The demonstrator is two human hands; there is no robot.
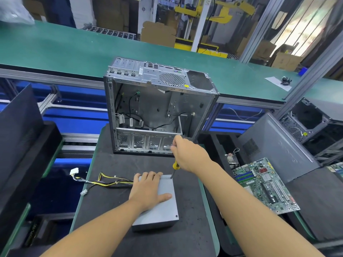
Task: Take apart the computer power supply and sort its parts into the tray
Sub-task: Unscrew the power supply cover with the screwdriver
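Note:
A grey metal power supply box (163, 210) lies flat on the black mat in front of me. Its yellow and black cable bundle (104, 181) trails off to the left, ending in white plugs. My left hand (148, 190) rests flat on the box's top, fingers spread over the far edge. My right hand (187, 154) grips a yellow-handled screwdriver (175, 168), whose tip stands on the box's far right corner.
An empty open computer case (159, 108) stands just behind the box. A green motherboard (265, 184) lies on a black foam tray (219, 143) at the right, beside a grey case panel (278, 149). A green conveyor belt (74, 49) runs across the back. Dark panels lean at the left.

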